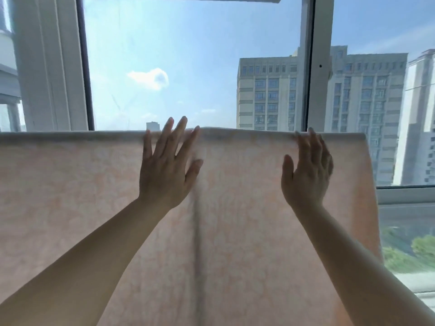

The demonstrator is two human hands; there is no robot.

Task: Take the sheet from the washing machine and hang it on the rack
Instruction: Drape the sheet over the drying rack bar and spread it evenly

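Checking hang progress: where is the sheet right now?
Head view: the sheet hangs across the lower frame before the window, both hands flat near its top fold.

hands: left hand (164,170), right hand (306,172) bare | forearms: bare, unsleeved | nails: short

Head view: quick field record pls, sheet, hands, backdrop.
sheet: pale pink, draped over a line at its top edge; rack itself hidden
crease: vertical fold down the middle
left hand: fingers spread, flat on sheet near top edge
right hand: open, fingertips at top edge
backdrop: window, sky, buildings
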